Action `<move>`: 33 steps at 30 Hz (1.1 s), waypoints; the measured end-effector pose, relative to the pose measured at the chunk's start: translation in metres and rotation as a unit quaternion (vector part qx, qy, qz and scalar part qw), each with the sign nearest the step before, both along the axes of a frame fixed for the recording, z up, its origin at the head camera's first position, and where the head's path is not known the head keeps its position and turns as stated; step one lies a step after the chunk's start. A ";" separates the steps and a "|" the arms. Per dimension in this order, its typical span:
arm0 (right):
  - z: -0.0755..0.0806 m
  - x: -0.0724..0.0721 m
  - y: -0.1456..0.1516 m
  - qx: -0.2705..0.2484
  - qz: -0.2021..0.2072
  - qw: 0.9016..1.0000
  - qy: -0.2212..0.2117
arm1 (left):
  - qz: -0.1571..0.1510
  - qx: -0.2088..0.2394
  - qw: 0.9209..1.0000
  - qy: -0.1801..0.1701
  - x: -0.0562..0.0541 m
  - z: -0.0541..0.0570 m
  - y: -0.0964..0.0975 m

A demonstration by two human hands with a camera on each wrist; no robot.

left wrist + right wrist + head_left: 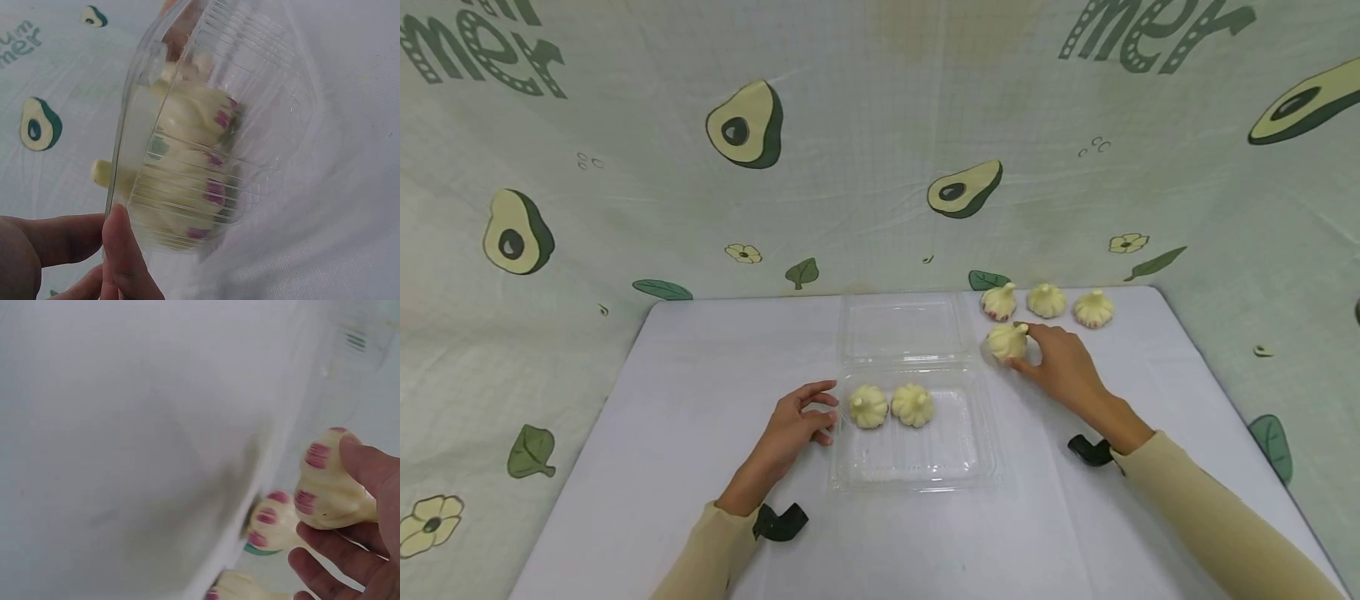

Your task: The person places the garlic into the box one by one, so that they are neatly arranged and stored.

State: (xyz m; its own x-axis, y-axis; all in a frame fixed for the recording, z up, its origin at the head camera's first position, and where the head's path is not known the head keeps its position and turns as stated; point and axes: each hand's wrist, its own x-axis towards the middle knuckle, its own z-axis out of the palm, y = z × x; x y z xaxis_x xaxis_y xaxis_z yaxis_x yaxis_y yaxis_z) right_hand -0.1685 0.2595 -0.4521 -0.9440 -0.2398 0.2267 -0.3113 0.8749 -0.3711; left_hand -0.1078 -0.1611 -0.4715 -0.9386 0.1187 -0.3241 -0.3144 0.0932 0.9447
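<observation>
My right hand (1063,367) holds a garlic bulb (1006,342), thumb and fingers parted only by its width. Three loose bulbs (1047,301) sit between twelve and two o'clock of it; toward eight lies the clear container (951,446), two bulbs (912,406) inside, my left hand (797,421) pinching its nine-o'clock rim.

A pale cloth (850,183) printed with avocados (759,110), leaves (532,452) and green lettering (1152,33) hangs behind a white table (700,375).
</observation>
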 end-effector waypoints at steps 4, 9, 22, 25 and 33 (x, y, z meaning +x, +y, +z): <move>0.015 0.010 0.001 -0.013 0.004 1.000 0.027 | 0.000 0.000 1.000 -0.001 0.000 0.000 0.000; 0.032 0.020 0.000 -0.017 0.014 0.998 0.054 | -0.002 -0.001 1.000 0.001 0.001 0.001 -0.001; 0.059 0.046 -0.018 -0.018 0.058 0.996 0.065 | -0.004 -0.004 1.000 0.004 0.002 0.003 0.000; 0.059 0.049 -0.024 -0.022 0.076 0.995 0.068 | -0.005 -0.004 1.000 0.004 0.002 0.003 0.000; 0.055 0.059 -0.038 -0.012 0.111 0.992 0.057 | -0.004 -0.004 1.000 0.005 0.003 0.003 0.000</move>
